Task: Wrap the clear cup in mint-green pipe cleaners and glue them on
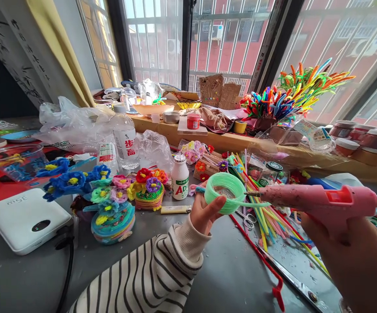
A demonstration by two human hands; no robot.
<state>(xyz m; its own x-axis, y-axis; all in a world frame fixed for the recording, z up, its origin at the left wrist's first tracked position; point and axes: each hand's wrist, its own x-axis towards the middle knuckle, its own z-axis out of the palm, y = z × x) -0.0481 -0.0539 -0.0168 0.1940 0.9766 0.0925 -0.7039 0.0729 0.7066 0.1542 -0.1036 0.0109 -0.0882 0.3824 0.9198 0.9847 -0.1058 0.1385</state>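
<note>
Clock directions taken from the green ring. Barred window (227, 52) fills 12 o'clock, grey tabletop (230, 265) below it, crowded. Loose pipe cleaners (268, 217) spread toward 4 o'clock. Pink glue gun (295, 196) sits at 3 o'clock, nozzle pointing to 9; right hand (336, 261) is wrapped on its handle, fingers mostly hidden behind it, so exact curl can't be told. White power bank (28, 224) at about 9 o'clock, far side of the tabletop. Clear bottle (125, 145) at 10. Blue-topped flower pot (113, 224) between 8 and 9. Left hand (204, 214) comes in from 7 o'clock, fingers closed down to the ring's thickness, gripping it. Mint-green ring (237, 188) is held up above the tabletop: thumb pressed on its near outer wall at 6 to 7, other fingers behind and under its left side, hollow facing up, far and right parts of the rim clear of the fingers. White drink bottle (180, 178) at 9 to 10, small scissors (249, 221) near 4. Green strand end (258, 204) sticks out toward 3, just under the nozzle; nozzle contact with ring can't be told.
</note>
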